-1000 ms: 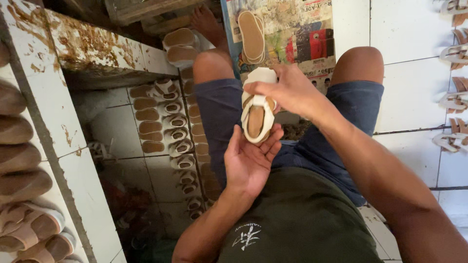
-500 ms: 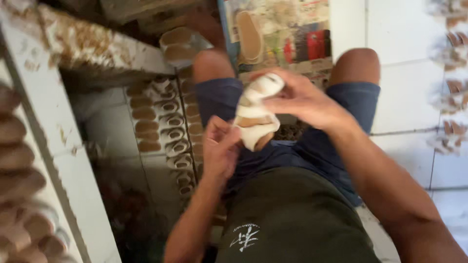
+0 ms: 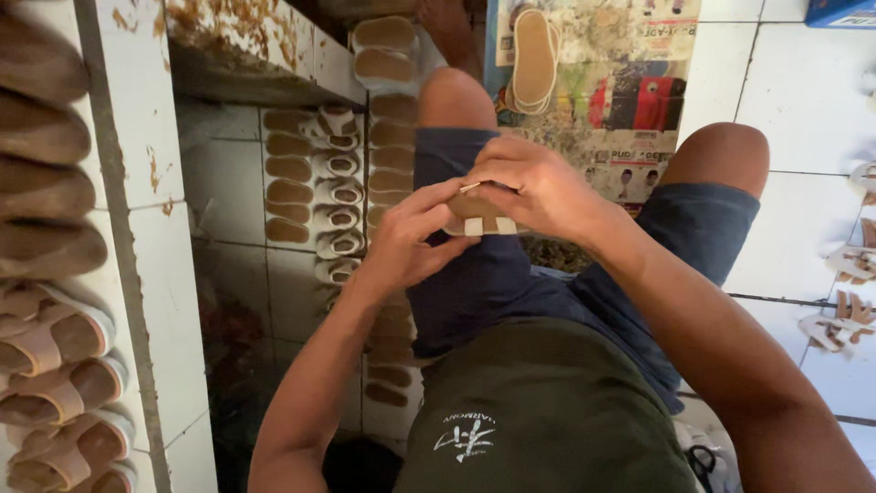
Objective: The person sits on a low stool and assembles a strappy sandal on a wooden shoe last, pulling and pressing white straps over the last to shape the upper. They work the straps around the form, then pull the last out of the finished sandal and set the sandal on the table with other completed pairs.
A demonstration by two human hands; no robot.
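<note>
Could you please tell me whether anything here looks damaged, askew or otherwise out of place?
The tiled ledge at upper left is stained brown, its surface blotched and worn. Otherwise the sandals on the floor lie in tidy rows, and both hands, left hand and right hand, hold one small sandal over the lap.

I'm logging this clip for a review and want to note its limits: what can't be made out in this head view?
- Sandal: mostly covered by the left hand and right hand; only part of the sole and white straps show.
- Thin pale sliver by the right fingers: too small to identify.
- Sandals on the right floor: cut off by the frame edge.
- Rows of soles on the left ledge: cut off at the left edge.
</note>
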